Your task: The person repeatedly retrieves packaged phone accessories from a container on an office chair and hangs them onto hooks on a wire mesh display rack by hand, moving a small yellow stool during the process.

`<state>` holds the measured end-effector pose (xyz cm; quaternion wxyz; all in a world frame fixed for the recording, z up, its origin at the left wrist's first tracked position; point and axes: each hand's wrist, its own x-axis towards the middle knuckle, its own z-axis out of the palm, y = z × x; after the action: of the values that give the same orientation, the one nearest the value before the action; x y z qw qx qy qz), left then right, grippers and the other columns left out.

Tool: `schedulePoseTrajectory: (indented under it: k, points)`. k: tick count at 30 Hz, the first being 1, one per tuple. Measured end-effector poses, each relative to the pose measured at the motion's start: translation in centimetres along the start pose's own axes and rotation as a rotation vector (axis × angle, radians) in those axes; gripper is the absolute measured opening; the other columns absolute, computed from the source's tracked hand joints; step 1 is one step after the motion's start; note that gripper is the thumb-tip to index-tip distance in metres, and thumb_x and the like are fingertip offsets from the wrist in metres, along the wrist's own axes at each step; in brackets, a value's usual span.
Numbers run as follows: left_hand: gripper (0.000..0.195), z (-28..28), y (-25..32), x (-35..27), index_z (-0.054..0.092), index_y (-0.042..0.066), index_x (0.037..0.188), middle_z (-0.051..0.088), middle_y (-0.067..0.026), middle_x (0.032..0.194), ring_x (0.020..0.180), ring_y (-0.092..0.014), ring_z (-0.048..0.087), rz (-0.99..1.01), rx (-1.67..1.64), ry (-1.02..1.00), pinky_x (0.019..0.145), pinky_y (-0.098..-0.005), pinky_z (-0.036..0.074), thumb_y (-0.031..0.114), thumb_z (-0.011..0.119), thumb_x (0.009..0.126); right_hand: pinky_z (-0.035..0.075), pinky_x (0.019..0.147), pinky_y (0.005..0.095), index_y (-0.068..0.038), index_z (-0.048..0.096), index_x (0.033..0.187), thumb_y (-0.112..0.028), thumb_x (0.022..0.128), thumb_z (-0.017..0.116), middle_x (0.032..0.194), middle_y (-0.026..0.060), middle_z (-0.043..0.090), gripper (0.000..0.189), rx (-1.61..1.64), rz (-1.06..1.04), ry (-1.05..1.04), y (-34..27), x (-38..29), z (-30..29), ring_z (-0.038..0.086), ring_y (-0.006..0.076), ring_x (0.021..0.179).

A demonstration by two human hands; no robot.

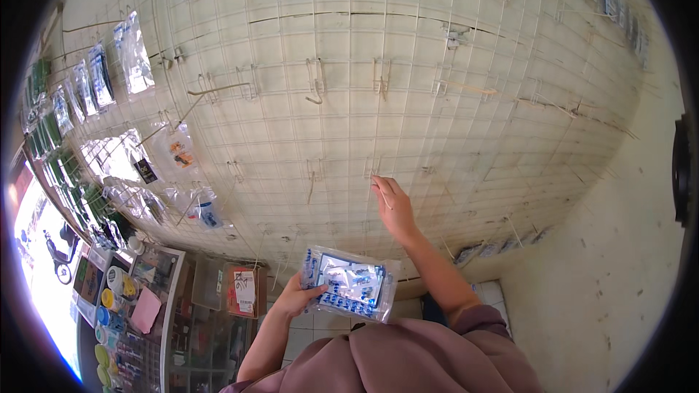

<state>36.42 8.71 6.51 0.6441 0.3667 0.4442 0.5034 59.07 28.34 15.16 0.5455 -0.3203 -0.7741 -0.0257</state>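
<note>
My left hand (pixel 297 297) holds a clear plastic bag (pixel 349 284) with blue print in front of my body. Its thumb lies across the front of the bag, and several small packets show through the plastic. My right hand (pixel 394 207) is raised to the white wire grid panel (pixel 349 120) on the wall. Its fingertips are closed around the base of a wire display hook (pixel 386 196), whose prong slants down in front of the fingers. No packet hangs on this hook.
Bare prong hooks (pixel 315 79) stick out across the grid. Packaged goods (pixel 134 60) hang at the left. Below them stands a glass display case (pixel 164 295) topped with jars (pixel 117 278), beside a cardboard box (pixel 243 289). A plain wall (pixel 595 262) closes the right side.
</note>
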Motion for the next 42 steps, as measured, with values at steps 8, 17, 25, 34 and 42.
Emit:
schedulePoseTrajectory:
  k: [8, 17, 25, 34, 42]
  points:
    - [0.037, -0.5, 0.3, 0.0, 0.055, -0.001, 0.119, 0.068, -0.0096, 0.107, 0.097, -0.018, 0.065, 0.003, -0.011, 0.043, 0.085, -0.0334, 0.054, -0.003, 0.070, 0.085, 0.054, 0.071, 0.0361, -0.001, 0.059, 0.113, 0.002, 0.084, 0.066, 0.102, 0.0143, 0.065, 0.029, -0.017, -0.180, 0.038, -0.9, 0.8, -0.4, 0.066, 0.0305, 0.085]
    - [0.037, -0.4, 0.5, 1.0, 0.055, -0.001, 0.119, 0.067, -0.0092, 0.107, 0.095, -0.017, 0.065, 0.034, -0.047, 0.064, 0.085, -0.0328, 0.054, -0.004, 0.069, 0.085, 0.053, 0.071, 0.0380, -0.001, 0.058, 0.112, -0.004, 0.087, 0.065, 0.102, 0.0136, 0.065, 0.027, -0.003, -0.128, -0.098, -0.5, 0.4, 1.4, 0.065, 0.0308, 0.086]
    - [0.035, 1.3, 3.3, -0.6, 0.055, -0.001, 0.118, 0.067, -0.0075, 0.104, 0.095, -0.016, 0.065, 0.093, -0.060, -0.025, 0.084, -0.0316, 0.054, -0.004, 0.069, 0.085, 0.053, 0.071, 0.0343, -0.002, 0.060, 0.114, -0.004, 0.088, 0.064, 0.097, 0.0144, 0.066, 0.026, 0.076, -0.002, -0.240, -1.2, -0.2, 0.0, 0.067, 0.0293, 0.086]
    - [0.035, 5.4, 12.8, -3.7, 0.057, -0.002, 0.118, 0.069, -0.0097, 0.105, 0.092, -0.019, 0.068, 0.145, -0.032, -0.006, 0.082, -0.0334, 0.055, -0.002, 0.068, 0.085, 0.049, 0.090, 0.0356, -0.003, 0.048, 0.135, -0.043, 0.102, 0.039, 0.104, 0.0090, 0.067, 0.053, 0.835, 0.658, -0.250, -6.6, -0.3, -12.3, 0.064, 0.0190, 0.101]
    - [0.032, 7.3, 19.1, -0.1, 0.058, -0.004, 0.117, 0.068, -0.0122, 0.104, 0.090, -0.019, 0.069, 0.208, -0.010, -0.073, 0.079, -0.0342, 0.058, 0.002, 0.067, 0.087, 0.031, 0.112, 0.0385, -0.004, 0.028, 0.150, -0.059, 0.100, 0.031, 0.145, 0.0127, 0.045, 0.074, 0.819, 0.650, -0.271, -6.5, 3.4, -10.9, 0.046, 0.0248, 0.131]
